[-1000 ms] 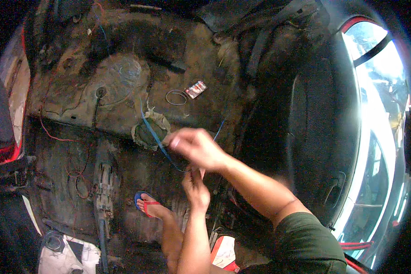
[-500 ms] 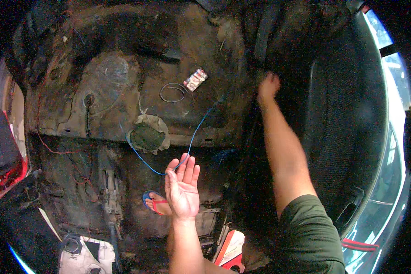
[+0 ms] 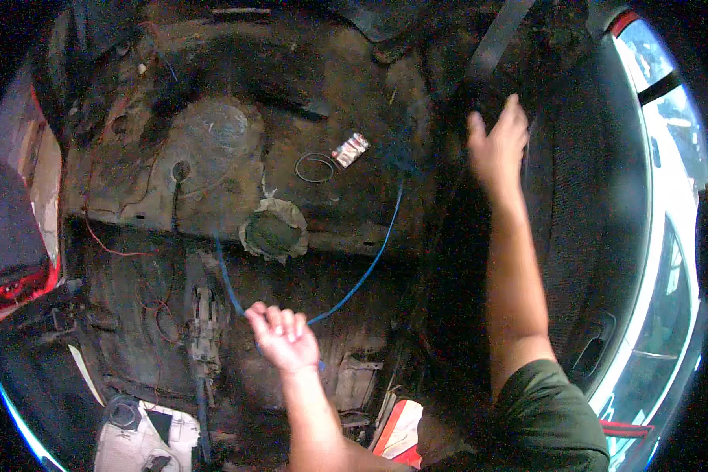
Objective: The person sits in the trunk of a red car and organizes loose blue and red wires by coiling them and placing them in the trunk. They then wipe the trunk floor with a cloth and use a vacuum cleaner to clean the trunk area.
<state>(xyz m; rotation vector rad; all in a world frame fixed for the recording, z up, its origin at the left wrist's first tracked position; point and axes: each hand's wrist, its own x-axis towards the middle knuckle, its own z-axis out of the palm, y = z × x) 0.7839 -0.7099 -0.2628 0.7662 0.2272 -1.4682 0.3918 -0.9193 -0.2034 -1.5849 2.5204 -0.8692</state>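
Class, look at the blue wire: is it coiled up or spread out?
Spread out: the blue wire runs in one wide curve, its two sides rising from the left hand.

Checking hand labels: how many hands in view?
2: the left hand, closed on the blue wire; the right hand, open, near the dark door panel. Others may be hidden.

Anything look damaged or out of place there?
The round patch, left of centre, has a ragged pale edge, as if torn. Beyond it, a small packet lies loose beside a thin loop on stained floor.
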